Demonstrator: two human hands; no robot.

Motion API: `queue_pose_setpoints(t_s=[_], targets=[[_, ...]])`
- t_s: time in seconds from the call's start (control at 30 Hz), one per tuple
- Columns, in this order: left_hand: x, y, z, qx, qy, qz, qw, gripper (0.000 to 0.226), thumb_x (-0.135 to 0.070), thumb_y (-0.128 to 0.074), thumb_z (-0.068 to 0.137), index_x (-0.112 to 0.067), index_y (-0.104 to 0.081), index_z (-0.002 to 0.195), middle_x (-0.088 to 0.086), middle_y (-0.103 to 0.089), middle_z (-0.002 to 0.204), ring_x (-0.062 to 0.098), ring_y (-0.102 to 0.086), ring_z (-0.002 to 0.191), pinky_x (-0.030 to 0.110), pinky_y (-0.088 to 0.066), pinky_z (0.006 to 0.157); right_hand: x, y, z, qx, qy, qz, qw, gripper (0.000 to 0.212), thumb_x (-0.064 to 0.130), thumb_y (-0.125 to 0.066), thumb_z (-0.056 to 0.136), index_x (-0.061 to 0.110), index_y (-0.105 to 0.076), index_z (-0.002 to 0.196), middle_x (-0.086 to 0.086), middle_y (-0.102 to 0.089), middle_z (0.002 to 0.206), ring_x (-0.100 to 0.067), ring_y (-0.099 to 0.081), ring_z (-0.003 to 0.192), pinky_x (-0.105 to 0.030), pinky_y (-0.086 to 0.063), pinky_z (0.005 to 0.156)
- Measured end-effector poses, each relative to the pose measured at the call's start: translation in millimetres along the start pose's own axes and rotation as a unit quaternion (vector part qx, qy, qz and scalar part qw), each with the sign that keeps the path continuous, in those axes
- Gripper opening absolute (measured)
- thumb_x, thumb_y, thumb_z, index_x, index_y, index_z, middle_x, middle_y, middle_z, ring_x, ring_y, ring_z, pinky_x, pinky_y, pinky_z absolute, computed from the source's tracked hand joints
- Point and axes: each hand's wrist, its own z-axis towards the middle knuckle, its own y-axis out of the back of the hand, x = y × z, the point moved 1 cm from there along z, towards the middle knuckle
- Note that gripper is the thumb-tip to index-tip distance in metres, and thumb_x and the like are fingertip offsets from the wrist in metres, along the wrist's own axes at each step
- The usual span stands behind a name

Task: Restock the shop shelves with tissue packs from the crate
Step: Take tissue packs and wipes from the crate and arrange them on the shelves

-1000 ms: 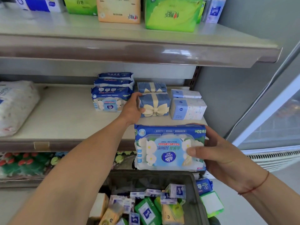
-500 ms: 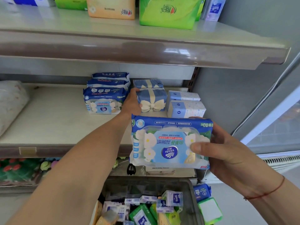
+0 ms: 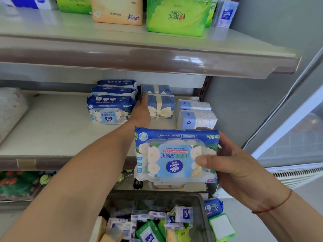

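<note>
Two slips threaten us: our right hand [image 3: 244, 172], thumb and fingers clamped on the blue-and-white flowered plastic wipe pack [image 3: 166, 154] before the front edge of the pale middle shelf [image 3: 52, 123], could drop it, and our left hand [image 3: 140, 112], finger curl unreadable beside the blue bow-printed tissue pack [image 3: 160, 106], might topple that.

Glossy, slightly crinkled plastic film round the wipes pack [image 3: 166, 154]. Smooth, faintly shiny paint on the shelf [image 3: 52, 27]; mirrors light along its brown plastic edge strip [image 3: 122, 56]. Smooth grey plastic for the crate [image 3: 157, 199].
</note>
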Motion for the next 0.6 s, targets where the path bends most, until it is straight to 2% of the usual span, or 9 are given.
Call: queue_pose_setpoints(t_s=[0.07,0.17,0.2,0.23,0.3,0.37,0.47,0.53,0.6], targets=[[-7.2,8.7,-11.7,0.000,-0.006,0.028,1.000,0.082,0.001,-0.053,0.096,-0.017,-0.009,0.162,0.021,-0.046,0.149,0.036,-0.055,0.125,0.040,-0.045,0.101,-0.7,-1.3,0.6,-0.001,-0.002,0.000,1.000,0.068,-0.006,-0.072,0.071,0.013,-0.055,0.134,-0.023,-0.072,0.121,-0.042,-0.072,0.105,-0.050,-0.063,0.082],[-12.1,41.6,-45.8,0.035,-0.007,0.035,0.999,0.051,-0.021,-0.054,0.102,-0.016,-0.038,0.150,0.013,-0.060,0.136,0.033,-0.058,0.117,0.031,-0.042,0.087,-2.8,-6.7,-4.3,-0.007,0.002,-0.006,1.000,0.068,-0.007,-0.073,0.071,0.012,-0.055,0.134,-0.024,-0.072,0.120,-0.043,-0.072,0.106,-0.056,-0.058,0.089],[-12.3,56.6,-63.1,0.041,-0.001,0.000,0.999,0.043,-0.029,-0.052,0.102,-0.016,-0.047,0.143,0.006,-0.063,0.132,0.028,-0.059,0.115,0.029,-0.042,0.088,-3.8,-9.1,-7.4,-0.006,0.005,-0.009,1.000,0.069,-0.009,-0.074,0.072,0.011,-0.054,0.135,-0.024,-0.071,0.121,-0.044,-0.071,0.107,-0.057,-0.056,0.091],[-14.0,71.9,-85.1,0.049,0.015,-0.079,0.996,0.039,-0.036,-0.051,0.102,-0.017,-0.055,0.136,0.000,-0.065,0.126,0.023,-0.061,0.112,0.031,-0.046,0.092,-4.5,-11.7,-11.6,-0.006,0.007,-0.010,1.000,0.069,-0.012,-0.076,0.074,0.010,-0.053,0.135,-0.024,-0.071,0.121,-0.045,-0.071,0.107,-0.058,-0.056,0.092],[-20.7,103.0,-136.8,0.057,0.053,-0.279,0.957,0.037,-0.042,-0.050,0.105,-0.015,-0.063,0.126,0.002,-0.072,0.118,0.021,-0.069,0.109,0.039,-0.054,0.099,-5.2,-17.5,-20.7,-0.003,0.006,-0.009,1.000,0.066,-0.011,-0.071,0.075,0.010,-0.053,0.135,-0.024,-0.071,0.121,-0.045,-0.071,0.107,-0.057,-0.056,0.091],[-30.4,132.6,-193.1,0.075,0.086,-0.382,0.917,0.047,-0.051,-0.047,0.104,-0.012,-0.066,0.123,0.007,-0.075,0.113,0.022,-0.072,0.107,0.037,-0.056,0.092,-7.3,-25.3,-29.4,0.001,0.002,-0.013,1.000,0.065,-0.009,-0.069,0.074,0.010,-0.052,0.134,-0.023,-0.072,0.121,-0.045,-0.070,0.108,-0.061,-0.054,0.093],[-38.3,164.3,-263.8,0.145,0.118,-0.468,0.864,0.076,-0.075,-0.065,0.077,-0.017,-0.065,0.126,0.009,-0.075,0.116,0.028,-0.071,0.111,0.046,-0.055,0.093,-14.9,-36.2,-40.7,0.001,-0.001,-0.006,1.000,0.070,-0.008,-0.072,0.072,0.009,-0.051,0.137,-0.023,-0.070,0.123,-0.046,-0.068,0.112,-0.063,-0.051,0.096],[-43.3,174.4,-297.3,0.192,0.103,-0.435,0.874,0.088,-0.071,-0.082,0.062,-0.026,-0.057,0.134,0.003,-0.075,0.119,0.024,-0.072,0.111,0.048,-0.055,0.098,-20.4,-43.2,-48.2,0.009,-0.006,-0.002,1.000,0.074,-0.010,-0.075,0.072,0.008,-0.050,0.139,-0.024,-0.069,0.126,-0.047,-0.066,0.115,-0.061,-0.051,0.097],[-47.8,175.5,-318.5,0.196,0.105,-0.372,0.901,0.087,-0.051,-0.091,0.063,-0.031,-0.049,0.136,-0.003,-0.075,0.118,0.019,-0.074,0.107,0.046,-0.057,0.097,-26.2,-50.6,-54.8,0.017,-0.006,-0.001,1.000,0.074,-0.010,-0.076,0.072,0.009,-0.050,0.139,-0.023,-0.069,0.126,-0.047,-0.066,0.116,-0.060,-0.053,0.096]])
